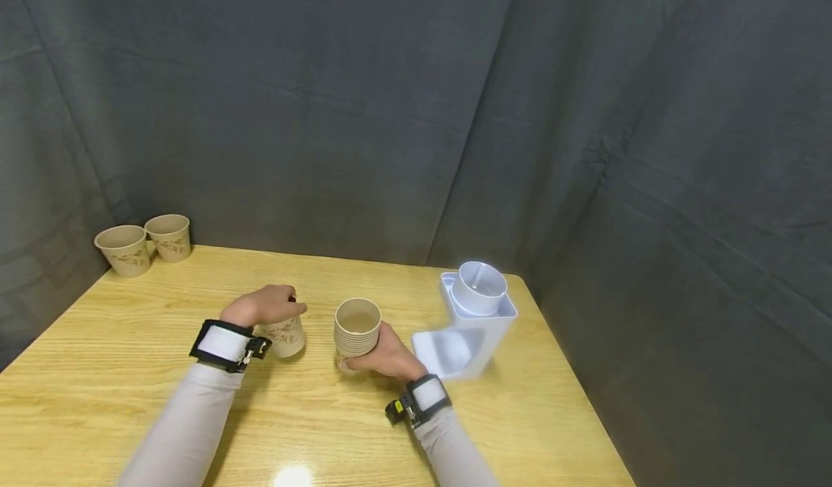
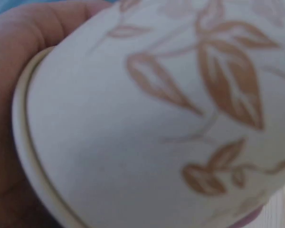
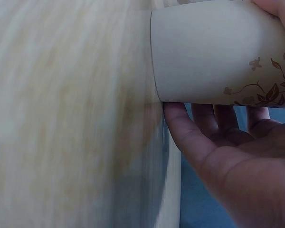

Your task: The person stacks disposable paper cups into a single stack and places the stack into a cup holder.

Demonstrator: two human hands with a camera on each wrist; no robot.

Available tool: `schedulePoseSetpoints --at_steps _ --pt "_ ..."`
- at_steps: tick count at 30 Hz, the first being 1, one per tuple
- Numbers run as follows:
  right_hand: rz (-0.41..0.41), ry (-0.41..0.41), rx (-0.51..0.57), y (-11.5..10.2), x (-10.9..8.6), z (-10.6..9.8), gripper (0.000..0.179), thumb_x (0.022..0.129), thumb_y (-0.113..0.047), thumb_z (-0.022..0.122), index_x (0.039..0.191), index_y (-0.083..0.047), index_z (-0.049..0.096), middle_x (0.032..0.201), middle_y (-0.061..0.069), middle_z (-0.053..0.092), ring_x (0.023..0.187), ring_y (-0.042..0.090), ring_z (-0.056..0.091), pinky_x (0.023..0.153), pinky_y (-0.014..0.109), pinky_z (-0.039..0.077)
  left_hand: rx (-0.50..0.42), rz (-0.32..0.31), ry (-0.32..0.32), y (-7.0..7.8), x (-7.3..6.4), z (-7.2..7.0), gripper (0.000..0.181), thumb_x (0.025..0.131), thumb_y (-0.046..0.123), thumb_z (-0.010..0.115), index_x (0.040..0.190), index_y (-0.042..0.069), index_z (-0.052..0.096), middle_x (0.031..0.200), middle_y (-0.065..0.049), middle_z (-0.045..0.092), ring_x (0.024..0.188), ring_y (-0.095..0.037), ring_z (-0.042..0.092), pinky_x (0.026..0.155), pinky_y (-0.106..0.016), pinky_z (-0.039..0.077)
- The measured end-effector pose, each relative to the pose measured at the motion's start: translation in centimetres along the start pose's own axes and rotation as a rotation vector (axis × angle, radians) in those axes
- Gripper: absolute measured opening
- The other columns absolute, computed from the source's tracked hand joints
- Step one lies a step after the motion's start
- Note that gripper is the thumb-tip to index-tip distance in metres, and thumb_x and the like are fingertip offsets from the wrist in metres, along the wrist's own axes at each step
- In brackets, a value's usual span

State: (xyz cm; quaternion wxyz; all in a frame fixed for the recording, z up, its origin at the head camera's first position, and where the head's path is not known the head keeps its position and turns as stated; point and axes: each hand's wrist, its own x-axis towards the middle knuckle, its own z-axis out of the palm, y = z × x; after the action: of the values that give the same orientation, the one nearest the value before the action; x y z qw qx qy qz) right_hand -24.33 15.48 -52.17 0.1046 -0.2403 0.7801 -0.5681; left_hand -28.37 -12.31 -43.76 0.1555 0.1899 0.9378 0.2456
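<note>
A stack of beige paper cups stands near the middle of the wooden table, mouths up, with several rims nested. My right hand grips the stack from its right side. In the right wrist view the bottom cup shows a brown leaf print, and its base is at the tabletop. To the left, my left hand holds a single paper cup from above, slightly tilted. The left wrist view shows this cup's printed side up close, its rim against the palm; the fingertips are mostly hidden.
Two more paper cups stand upright at the table's far left corner. On the right is a white plastic stand with a round cup-shaped top, close beside my right hand. Dark curtains hang behind the table.
</note>
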Motion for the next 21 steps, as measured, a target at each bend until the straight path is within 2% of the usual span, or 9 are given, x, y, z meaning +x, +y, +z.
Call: schedulePoseSetpoints --at_steps 4,8,16,21 --pt "0.000 0.001 0.001 -0.1 0.0 0.1 0.081 0.070 -0.001 0.089 0.140 -0.022 0.052 0.129 0.000 0.064 0.118 0.013 0.062 0.108 0.033 0.045 -0.071 0.047 0.057 0.7 0.0 0.1 0.051 0.097 0.034 0.054 0.119 -0.013 0.058 0.108 -0.025 0.066 0.095 -0.034 0.065 0.079 -0.048 0.055" --pt "0.002 0.005 -0.006 -0.1 0.1 0.1 0.081 0.070 -0.002 0.089 0.140 -0.021 0.052 0.129 0.000 0.064 0.117 0.013 0.063 0.107 0.033 0.045 -0.105 0.109 0.152 1.2 -0.1 0.0 0.041 0.096 0.030 0.053 0.109 -0.009 0.060 0.094 -0.017 0.064 0.082 -0.026 0.061 0.069 -0.040 0.052" --pt "0.005 0.020 -0.005 -0.1 0.0 0.2 0.080 0.070 -0.002 0.089 0.139 -0.020 0.053 0.128 0.001 0.065 0.116 0.013 0.063 0.107 0.032 0.046 -0.080 0.188 0.420 2.1 -0.9 -0.6 0.022 0.095 0.020 0.056 0.099 -0.001 0.059 0.085 -0.010 0.052 0.077 -0.023 0.049 0.065 -0.034 0.039" --pt "0.013 0.018 -0.017 0.0 -0.1 0.1 0.080 0.070 -0.003 0.090 0.139 -0.022 0.053 0.127 -0.001 0.065 0.116 0.012 0.063 0.106 0.032 0.046 -0.082 0.188 0.596 3.3 -2.1 -0.9 0.020 0.095 0.019 0.056 0.099 0.000 0.060 0.090 -0.014 0.053 0.078 -0.027 0.051 0.064 -0.036 0.043"
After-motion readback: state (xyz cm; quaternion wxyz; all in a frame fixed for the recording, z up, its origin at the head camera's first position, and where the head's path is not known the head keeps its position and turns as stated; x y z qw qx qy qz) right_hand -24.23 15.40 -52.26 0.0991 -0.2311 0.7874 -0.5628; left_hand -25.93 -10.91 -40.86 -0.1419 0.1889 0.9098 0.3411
